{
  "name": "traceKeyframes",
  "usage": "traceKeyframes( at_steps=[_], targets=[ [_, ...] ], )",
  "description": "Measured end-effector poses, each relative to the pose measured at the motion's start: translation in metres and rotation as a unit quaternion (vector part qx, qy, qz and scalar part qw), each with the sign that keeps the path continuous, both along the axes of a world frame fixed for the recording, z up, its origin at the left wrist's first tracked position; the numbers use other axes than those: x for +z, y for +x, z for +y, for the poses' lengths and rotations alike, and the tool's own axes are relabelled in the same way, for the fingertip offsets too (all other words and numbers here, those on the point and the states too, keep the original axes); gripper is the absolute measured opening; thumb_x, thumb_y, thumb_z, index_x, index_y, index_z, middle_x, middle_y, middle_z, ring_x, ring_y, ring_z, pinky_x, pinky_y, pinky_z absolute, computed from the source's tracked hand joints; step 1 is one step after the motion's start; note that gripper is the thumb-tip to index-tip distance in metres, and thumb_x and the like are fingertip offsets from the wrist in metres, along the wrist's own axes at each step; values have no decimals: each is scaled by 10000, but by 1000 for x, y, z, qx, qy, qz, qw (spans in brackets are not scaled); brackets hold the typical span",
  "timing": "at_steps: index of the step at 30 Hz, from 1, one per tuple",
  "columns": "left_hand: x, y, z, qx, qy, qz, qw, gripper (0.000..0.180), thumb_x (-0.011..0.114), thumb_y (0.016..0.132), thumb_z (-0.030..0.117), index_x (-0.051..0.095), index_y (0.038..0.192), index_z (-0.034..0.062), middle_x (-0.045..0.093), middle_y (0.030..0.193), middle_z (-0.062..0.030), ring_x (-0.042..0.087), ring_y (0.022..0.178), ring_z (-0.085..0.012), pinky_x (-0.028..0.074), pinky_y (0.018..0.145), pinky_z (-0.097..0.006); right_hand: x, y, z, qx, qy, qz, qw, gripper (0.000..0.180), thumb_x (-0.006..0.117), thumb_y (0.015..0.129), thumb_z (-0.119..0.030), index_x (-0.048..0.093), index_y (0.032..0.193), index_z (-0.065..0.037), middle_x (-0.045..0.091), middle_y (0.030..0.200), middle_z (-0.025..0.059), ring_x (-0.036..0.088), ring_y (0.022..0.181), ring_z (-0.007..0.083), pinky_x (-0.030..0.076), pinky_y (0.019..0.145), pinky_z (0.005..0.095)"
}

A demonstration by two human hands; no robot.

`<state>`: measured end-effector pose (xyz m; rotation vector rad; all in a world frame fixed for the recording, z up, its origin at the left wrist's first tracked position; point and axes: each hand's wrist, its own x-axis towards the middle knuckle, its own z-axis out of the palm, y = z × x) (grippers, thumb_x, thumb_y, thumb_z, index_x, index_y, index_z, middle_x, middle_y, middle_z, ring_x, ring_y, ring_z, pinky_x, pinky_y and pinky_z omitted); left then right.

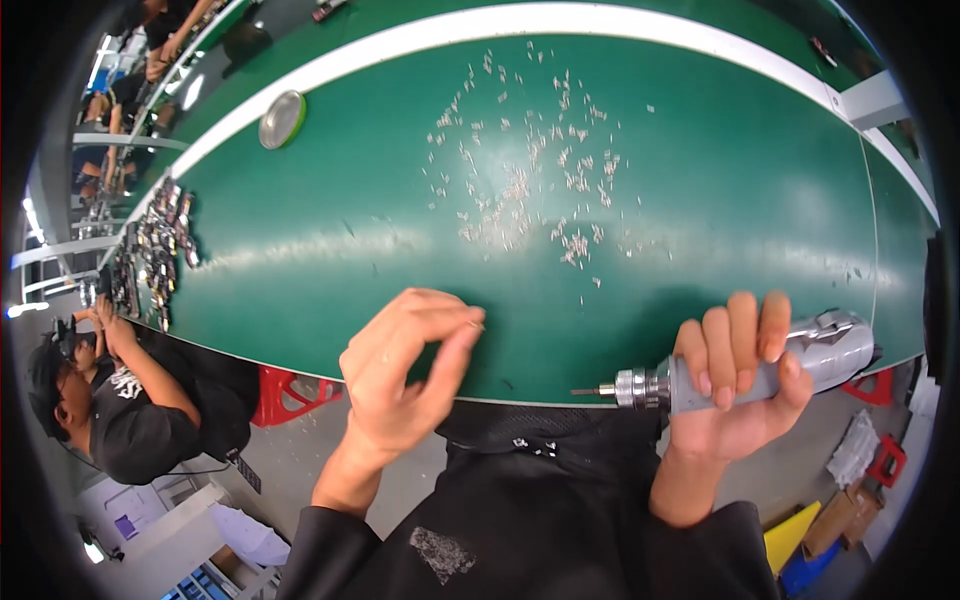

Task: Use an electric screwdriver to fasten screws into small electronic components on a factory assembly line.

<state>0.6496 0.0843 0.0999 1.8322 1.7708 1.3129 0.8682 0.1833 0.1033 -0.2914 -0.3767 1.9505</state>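
In my right hand (735, 375) lies a grey rotary power tool (835, 350), with my fingers curled round its body. Its shiny metal chuck and thin bit (588, 391) point left, near the table's front edge. My left hand (405, 365) is raised over the front edge, with thumb and forefinger pinched together. A tiny bit of something may sit at those fingertips, too small to name. Beyond both hands, many small silvery metal pieces (515, 190) are strewn across the green tabletop (330, 200).
A round, shallow tin (283, 120) with a green rim rests at the back left. Dark metallic parts (160, 250) are heaped at the left end, close to a seated person (140, 410). A white rail (480, 22) borders the far edge. Red stools (290, 395) stand below the table.
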Motion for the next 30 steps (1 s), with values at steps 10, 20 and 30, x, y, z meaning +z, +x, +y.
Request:
traceKeyframes(
  at_steps=[10,20,30],
  targets=[
    [-9,37,-23,-64,-3,-491,869,110,579,909,-28,633,864,-112,645,844,-208,605,706,-188,487,590,-274,27,-43,-11,-36,31,92,995,122,583,818,-59,464,832,-79,418,655,14,458,507,112,406,561,272],
    [-11,35,-26,-60,-15,-476,877,80,605,886,-36,628,842,-99,639,806,-183,598,682,-195,480,579,-283,26,-45,-19,-36,48,67,996,140,601,803,-68,464,830,-83,423,652,14,447,499,110,400,556,263],
    [-16,37,-13,-59,-7,-207,977,85,573,871,-29,591,813,-90,625,745,-167,611,672,-241,502,605,-318,13,-33,-7,-13,39,53,998,133,583,841,-95,451,847,-81,411,651,9,420,501,102,369,557,267]
  ],
)
